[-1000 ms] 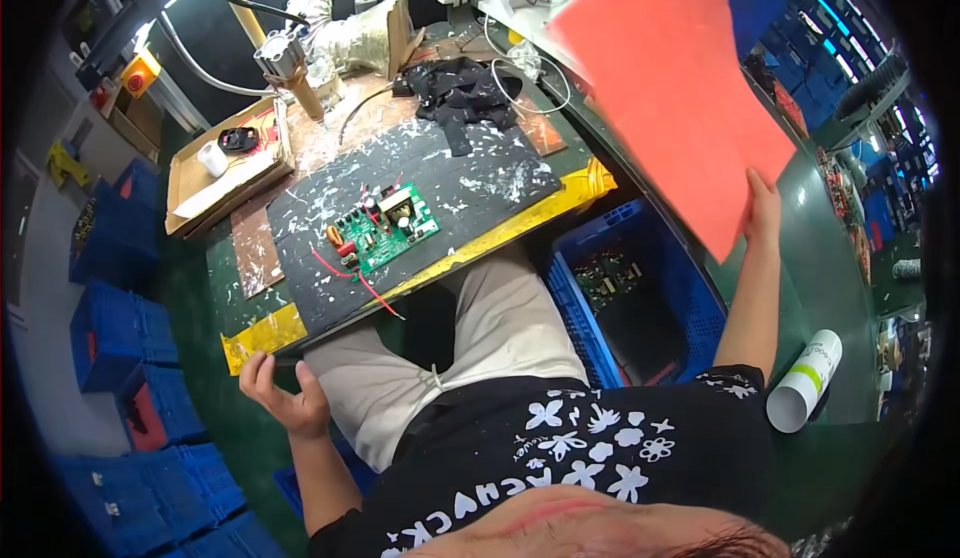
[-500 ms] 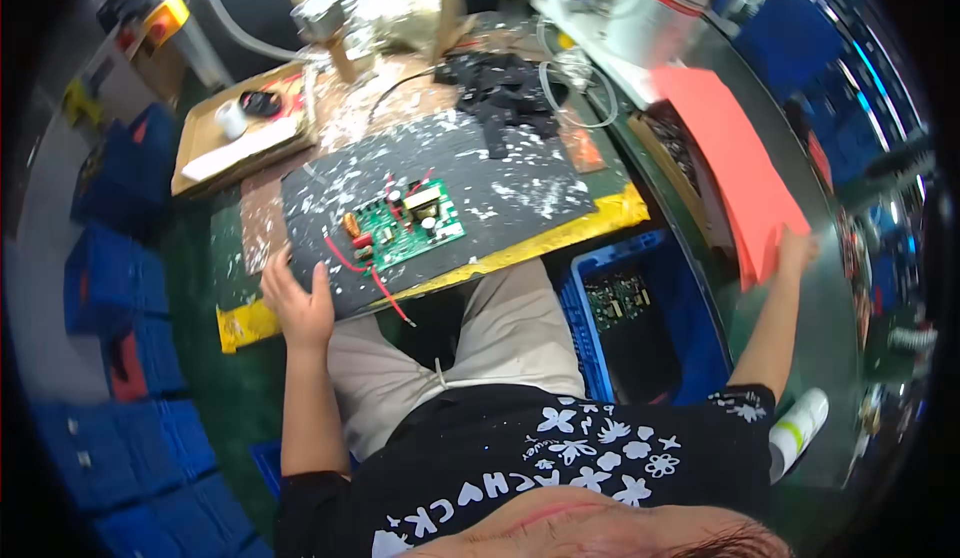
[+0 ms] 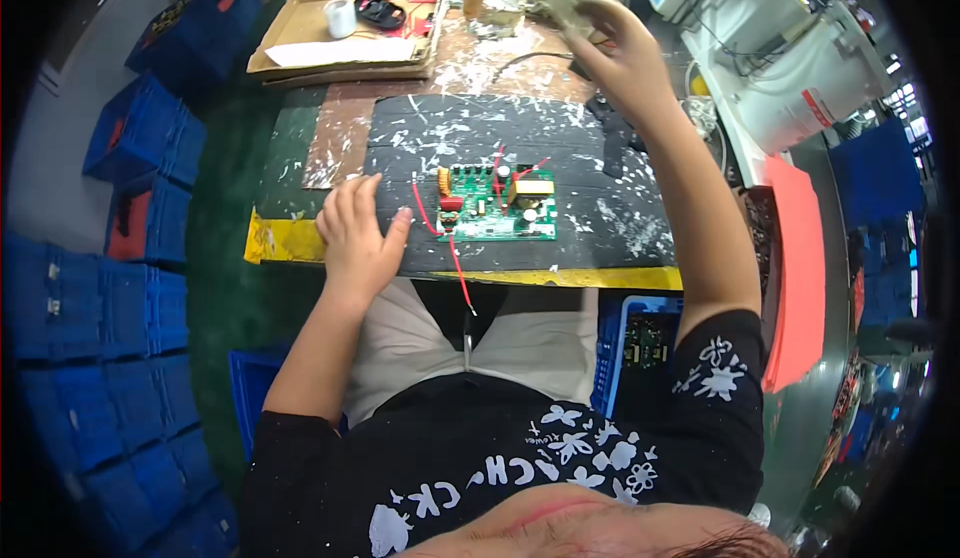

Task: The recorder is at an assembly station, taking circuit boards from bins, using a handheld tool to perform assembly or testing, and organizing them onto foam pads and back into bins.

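Observation:
A green circuit board (image 3: 485, 220) with a yellow transformer, a copper coil and red wires lies on the black mat (image 3: 610, 238). One red wire (image 3: 460, 276) hangs over the front edge of the bench. My left hand (image 3: 362, 233) rests open at the bench's front edge, left of the board and apart from it, fingers spread. At the back my right hand (image 3: 625, 63) is curled, its thumb and fingers bent around a greyish, crumpled-looking thing (image 3: 562, 10). What that thing is I cannot make out.
A cardboard tray (image 3: 350, 66) holds a white roll and a black object at the back left. Beside my right arm stand orange-red sheets (image 3: 797, 278). A blue crate (image 3: 608, 353) with more boards is below the bench; blue bins (image 3: 130, 303) are stacked left.
My right hand has left the orange-red sheets and reached across to the back of the bench. The view has turned to the right. My left hand stays open by the bench edge.

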`<state>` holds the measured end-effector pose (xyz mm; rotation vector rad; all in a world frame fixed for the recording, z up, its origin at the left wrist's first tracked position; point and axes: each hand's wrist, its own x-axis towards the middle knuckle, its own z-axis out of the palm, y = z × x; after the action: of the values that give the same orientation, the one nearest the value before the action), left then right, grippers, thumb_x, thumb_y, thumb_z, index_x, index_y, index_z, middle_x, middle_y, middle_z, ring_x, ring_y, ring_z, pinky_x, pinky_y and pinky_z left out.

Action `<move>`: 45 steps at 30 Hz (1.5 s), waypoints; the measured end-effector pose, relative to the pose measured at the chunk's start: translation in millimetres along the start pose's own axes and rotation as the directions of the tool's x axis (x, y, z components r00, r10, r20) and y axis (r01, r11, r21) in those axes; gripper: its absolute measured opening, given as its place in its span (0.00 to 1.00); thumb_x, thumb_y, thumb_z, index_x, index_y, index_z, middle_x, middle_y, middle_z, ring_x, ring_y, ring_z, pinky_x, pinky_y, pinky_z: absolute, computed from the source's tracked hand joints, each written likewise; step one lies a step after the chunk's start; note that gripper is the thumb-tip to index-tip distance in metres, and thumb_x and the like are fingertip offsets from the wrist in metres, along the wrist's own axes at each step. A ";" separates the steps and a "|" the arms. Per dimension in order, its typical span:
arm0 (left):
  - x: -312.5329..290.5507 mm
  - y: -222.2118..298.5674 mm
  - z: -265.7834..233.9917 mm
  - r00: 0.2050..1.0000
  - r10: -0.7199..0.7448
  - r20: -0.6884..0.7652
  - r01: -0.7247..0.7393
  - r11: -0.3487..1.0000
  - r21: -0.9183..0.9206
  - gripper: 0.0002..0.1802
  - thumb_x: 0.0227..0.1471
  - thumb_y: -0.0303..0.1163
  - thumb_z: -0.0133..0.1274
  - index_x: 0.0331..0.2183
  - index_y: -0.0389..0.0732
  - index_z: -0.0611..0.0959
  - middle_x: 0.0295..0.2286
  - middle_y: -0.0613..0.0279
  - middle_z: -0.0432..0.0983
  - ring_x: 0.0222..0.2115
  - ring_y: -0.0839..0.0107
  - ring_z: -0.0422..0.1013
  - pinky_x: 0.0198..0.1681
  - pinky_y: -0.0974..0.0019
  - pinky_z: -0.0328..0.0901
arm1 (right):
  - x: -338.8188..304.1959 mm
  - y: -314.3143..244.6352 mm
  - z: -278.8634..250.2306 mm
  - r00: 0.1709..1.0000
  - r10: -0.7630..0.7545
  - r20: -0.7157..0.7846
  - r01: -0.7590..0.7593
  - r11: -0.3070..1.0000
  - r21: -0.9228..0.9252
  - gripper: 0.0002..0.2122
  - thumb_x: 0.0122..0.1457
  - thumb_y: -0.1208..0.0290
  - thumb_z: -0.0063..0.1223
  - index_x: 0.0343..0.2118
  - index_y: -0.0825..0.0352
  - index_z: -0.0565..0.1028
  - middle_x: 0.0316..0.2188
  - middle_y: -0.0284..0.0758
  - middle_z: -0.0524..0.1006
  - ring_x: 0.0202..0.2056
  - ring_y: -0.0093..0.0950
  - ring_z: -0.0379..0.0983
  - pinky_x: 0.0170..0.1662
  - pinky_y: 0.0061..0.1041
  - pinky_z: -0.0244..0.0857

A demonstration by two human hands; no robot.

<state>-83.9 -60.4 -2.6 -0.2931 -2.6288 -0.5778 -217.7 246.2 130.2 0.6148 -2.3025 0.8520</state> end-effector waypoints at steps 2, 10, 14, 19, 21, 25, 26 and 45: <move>-0.7 -1.1 1.7 1.000 -0.021 0.021 0.020 1.000 0.016 0.31 0.49 0.44 0.53 0.51 0.41 0.66 0.48 0.53 0.62 0.51 0.53 0.55 0.54 0.51 0.48 | 38.2 -1.3 46.4 0.974 -0.204 -0.098 0.195 0.976 -0.099 0.16 0.51 0.76 0.54 0.44 0.71 0.69 0.36 0.39 0.74 0.36 0.27 0.73 0.40 0.25 0.67; 6.2 0.4 3.2 0.999 0.029 0.029 -0.027 0.998 -0.056 0.32 0.47 0.44 0.55 0.51 0.40 0.67 0.48 0.54 0.62 0.51 0.53 0.56 0.54 0.50 0.47 | 75.4 33.4 96.8 0.852 0.226 0.473 -0.285 0.957 0.055 0.14 0.52 0.73 0.56 0.42 0.69 0.71 0.31 0.34 0.76 0.27 0.23 0.71 0.30 0.24 0.68; 3.2 -1.8 -2.9 0.999 0.027 0.026 -0.027 0.999 -0.024 0.32 0.47 0.44 0.55 0.51 0.40 0.67 0.48 0.55 0.62 0.51 0.54 0.56 0.54 0.51 0.47 | 43.2 -32.2 83.0 0.889 0.253 0.381 -0.452 0.615 0.646 0.22 0.49 0.83 0.50 0.51 0.71 0.67 0.29 0.37 0.73 0.23 0.25 0.70 0.20 0.22 0.68; 5.5 -0.1 -6.2 0.999 -0.005 0.045 0.009 0.996 -0.090 0.31 0.46 0.42 0.57 0.50 0.41 0.68 0.48 0.55 0.63 0.51 0.54 0.56 0.53 0.51 0.48 | 10.4 -99.0 47.4 0.785 0.322 0.529 -0.567 0.717 0.406 0.15 0.50 0.82 0.47 0.43 0.69 0.69 0.22 0.29 0.71 0.20 0.19 0.70 0.23 0.19 0.67; 10.2 4.8 -10.1 0.998 0.056 0.005 -0.055 0.991 -0.123 0.30 0.45 0.40 0.58 0.49 0.41 0.69 0.46 0.55 0.64 0.49 0.55 0.58 0.53 0.52 0.50 | -15.5 -100.5 51.7 0.864 0.257 0.433 -0.472 0.712 0.519 0.13 0.51 0.81 0.47 0.41 0.67 0.69 0.20 0.27 0.69 0.20 0.17 0.69 0.23 0.18 0.65; 16.0 17.2 3.3 0.964 0.265 -0.023 -0.261 0.924 -0.279 0.23 0.44 0.39 0.58 0.43 0.42 0.76 0.45 0.57 0.66 0.48 0.55 0.60 0.51 0.53 0.53 | -30.4 -102.0 56.1 0.961 0.060 0.270 -0.260 0.527 0.809 0.18 0.42 0.88 0.42 0.41 0.73 0.66 0.30 0.41 0.70 0.19 0.20 0.65 0.21 0.17 0.60; 14.4 19.9 3.0 0.965 0.255 0.059 -0.232 0.938 -0.257 0.20 0.44 0.40 0.58 0.41 0.45 0.78 0.45 0.57 0.66 0.49 0.55 0.60 0.52 0.53 0.53 | -34.0 -98.0 58.6 0.962 0.060 0.268 -0.259 0.520 0.814 0.18 0.42 0.88 0.42 0.41 0.73 0.66 0.30 0.41 0.70 0.19 0.20 0.65 0.21 0.17 0.60; 21.5 22.0 2.4 0.953 0.251 0.170 -0.201 0.944 -0.262 0.19 0.43 0.41 0.58 0.40 0.49 0.81 0.44 0.56 0.68 0.47 0.54 0.61 0.49 0.55 0.55 | -48.7 -75.7 67.4 0.869 0.305 0.391 -0.485 0.682 0.547 0.12 0.51 0.79 0.48 0.41 0.66 0.71 0.23 0.27 0.70 0.22 0.17 0.67 0.26 0.19 0.63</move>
<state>-97.4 -37.4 12.9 -0.7572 -2.6604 -0.8279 -163.2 157.4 87.9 0.5155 -2.4092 1.9232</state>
